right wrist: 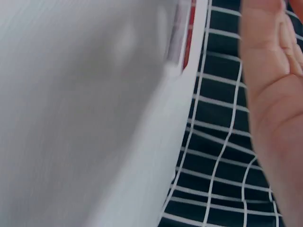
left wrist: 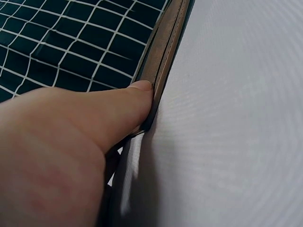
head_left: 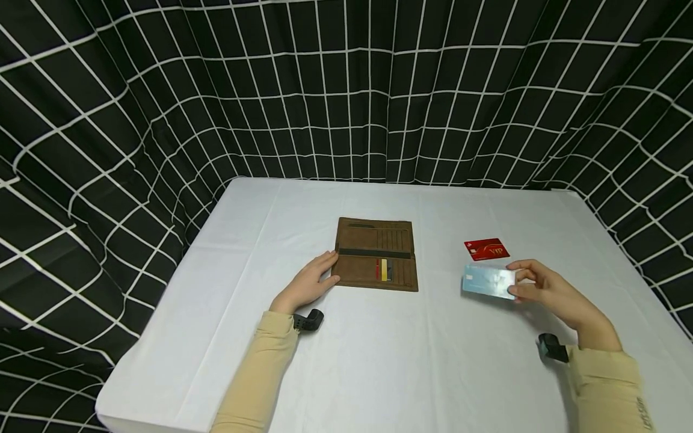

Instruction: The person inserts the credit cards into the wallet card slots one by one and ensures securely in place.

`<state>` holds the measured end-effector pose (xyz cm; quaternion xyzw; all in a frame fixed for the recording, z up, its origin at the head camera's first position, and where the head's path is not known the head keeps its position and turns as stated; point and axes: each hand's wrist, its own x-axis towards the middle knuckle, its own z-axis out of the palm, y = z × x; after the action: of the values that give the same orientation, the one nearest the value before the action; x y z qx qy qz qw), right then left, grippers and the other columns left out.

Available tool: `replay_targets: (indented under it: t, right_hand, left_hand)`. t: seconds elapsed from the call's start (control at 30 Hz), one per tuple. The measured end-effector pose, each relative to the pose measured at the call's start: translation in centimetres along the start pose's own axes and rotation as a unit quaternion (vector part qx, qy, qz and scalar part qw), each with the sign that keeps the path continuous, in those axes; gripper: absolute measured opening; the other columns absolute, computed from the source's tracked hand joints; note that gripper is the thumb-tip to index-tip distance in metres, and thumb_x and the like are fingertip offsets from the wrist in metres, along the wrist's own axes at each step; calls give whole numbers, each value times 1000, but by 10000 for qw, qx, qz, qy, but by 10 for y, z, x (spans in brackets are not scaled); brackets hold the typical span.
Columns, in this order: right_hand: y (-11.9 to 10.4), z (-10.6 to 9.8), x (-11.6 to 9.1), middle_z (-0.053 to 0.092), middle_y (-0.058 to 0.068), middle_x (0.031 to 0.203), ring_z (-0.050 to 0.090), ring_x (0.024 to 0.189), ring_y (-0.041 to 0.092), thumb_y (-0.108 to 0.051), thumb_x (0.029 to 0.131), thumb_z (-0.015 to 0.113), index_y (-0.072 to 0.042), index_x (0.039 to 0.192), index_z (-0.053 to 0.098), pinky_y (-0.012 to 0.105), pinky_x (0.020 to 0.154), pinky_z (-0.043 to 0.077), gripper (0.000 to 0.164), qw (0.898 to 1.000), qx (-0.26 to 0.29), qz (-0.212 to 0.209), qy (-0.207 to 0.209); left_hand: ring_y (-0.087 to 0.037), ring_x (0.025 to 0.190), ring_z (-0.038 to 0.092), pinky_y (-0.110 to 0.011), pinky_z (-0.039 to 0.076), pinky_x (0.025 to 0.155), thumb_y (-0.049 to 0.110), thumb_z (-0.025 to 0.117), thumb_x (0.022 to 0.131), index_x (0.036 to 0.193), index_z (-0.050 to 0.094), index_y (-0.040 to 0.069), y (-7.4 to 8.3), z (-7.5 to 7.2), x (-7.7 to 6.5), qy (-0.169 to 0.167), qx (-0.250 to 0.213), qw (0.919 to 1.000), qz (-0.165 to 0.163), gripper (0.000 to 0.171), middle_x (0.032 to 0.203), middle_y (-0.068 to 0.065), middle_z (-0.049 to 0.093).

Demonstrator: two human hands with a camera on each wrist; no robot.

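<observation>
Gridded curtain: black with white lines, across the top of the frame and down both sides
Table: white surface, centre to bottom

My beige-sleeved left arm reaches forward and slightly to the right. At its end, my bare left hand lies low, with the fingers extended and close together, and the left thumb is set apart from them. My beige-sleeved right arm comes from the lower right. My bare right hand is raised and bends inward to the left; its fingers are curved, and they pinch together with the thumb, which is nearer to me.
</observation>
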<state>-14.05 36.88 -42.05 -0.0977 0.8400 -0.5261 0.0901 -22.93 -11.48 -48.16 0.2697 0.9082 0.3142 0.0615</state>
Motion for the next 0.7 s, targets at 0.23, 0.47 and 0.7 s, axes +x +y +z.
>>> replay_targets:
  t: [0.23,0.47,0.7]
  right_hand:
    - [-11,18,20,50,16,95,61,73,29,-1,90,59,7,120,39,33,70,54,37,9979,597,-210,-143]
    - [-20,44,45,48,21,95,61,72,28,-3,88,62,10,117,39,42,70,54,40,9965,821,-98,-83]
    - [-26,64,71,49,24,94,64,72,33,1,87,61,9,113,37,45,73,53,37,9946,1029,-60,-123]
  left_hand:
    - [-18,137,17,-39,18,109,35,49,96,145,31,7,0,1,-1,11,-20,10000,-14,59,150,-4,24]
    - [-16,137,16,-36,17,110,36,49,96,145,31,9,-1,1,0,-6,-9,10000,-28,59,150,-3,24]
    - [-13,137,14,-35,16,110,38,48,96,145,30,9,-1,0,0,-67,21,10000,-63,60,151,-1,22]
